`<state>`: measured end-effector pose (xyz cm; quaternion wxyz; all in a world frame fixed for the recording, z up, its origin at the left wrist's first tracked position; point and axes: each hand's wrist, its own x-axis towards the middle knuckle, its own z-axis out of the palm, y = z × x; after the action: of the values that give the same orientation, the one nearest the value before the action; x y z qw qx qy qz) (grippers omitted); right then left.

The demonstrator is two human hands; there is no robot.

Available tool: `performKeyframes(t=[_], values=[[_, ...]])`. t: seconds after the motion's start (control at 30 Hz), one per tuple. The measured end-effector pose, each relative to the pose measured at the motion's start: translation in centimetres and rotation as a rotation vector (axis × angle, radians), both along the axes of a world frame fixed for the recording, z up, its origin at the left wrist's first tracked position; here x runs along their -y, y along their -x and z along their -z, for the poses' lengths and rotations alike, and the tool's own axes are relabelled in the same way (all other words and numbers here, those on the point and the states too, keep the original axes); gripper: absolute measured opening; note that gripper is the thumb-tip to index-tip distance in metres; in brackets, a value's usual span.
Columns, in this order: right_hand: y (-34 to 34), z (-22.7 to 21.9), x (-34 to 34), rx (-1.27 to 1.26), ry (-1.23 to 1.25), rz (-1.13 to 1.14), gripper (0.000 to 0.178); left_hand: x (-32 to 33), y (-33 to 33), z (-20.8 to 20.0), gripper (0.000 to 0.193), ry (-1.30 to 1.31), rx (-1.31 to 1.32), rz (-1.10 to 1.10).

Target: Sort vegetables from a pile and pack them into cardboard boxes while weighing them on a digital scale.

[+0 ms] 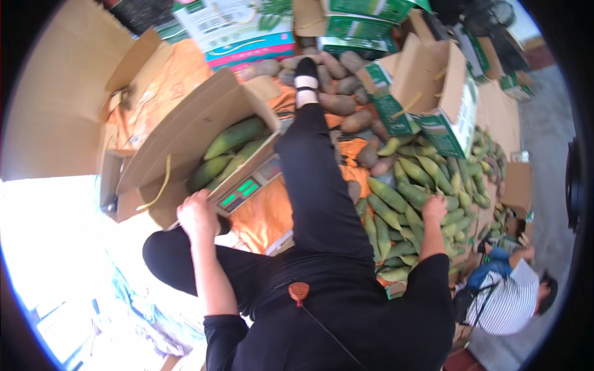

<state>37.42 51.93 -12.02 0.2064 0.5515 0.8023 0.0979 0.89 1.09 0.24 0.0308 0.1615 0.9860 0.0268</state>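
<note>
My left hand [198, 213] is closed at the near corner of an open cardboard box [179, 145], its fingers curled at the cardboard edge. Several long green radishes [232, 139] lie inside the box. Against the box's near side, a scale display [241, 190] shows lit green digits. To my right spreads a heap of green radishes [405, 216]. My right hand [434, 209] reaches down onto it with fingers bent round a green radish; its fingertips are partly hidden.
Reddish-brown tubers [340, 104] lie around my outstretched foot [306, 77]. Beyond the heap stands an open green-and-white carton [427, 99]; more printed cartons [247, 28] stand at the back. A person in a striped top [504, 297] is at the far right. Orange sheeting [253, 222] covers the ground.
</note>
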Motion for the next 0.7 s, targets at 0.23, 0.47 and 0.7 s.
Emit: performKeyframes(t=[0.23,0.47,0.7], values=[[3.0,-2.0,-2.6,-0.498,0.125,0.086,0.026,0.0,-0.2,-0.3,0.007,-0.056,0.000,-0.027],[9.2,-8.7,0.7,-1.280,0.492,0.629,0.027,0.8,-0.2,-0.2,0.009,-0.061,0.023,-0.038],[18.0,-17.3,6.3,-1.676,1.156,0.041,0.026,0.6,0.0,0.5,0.010,-0.053,-0.016,-0.011]])
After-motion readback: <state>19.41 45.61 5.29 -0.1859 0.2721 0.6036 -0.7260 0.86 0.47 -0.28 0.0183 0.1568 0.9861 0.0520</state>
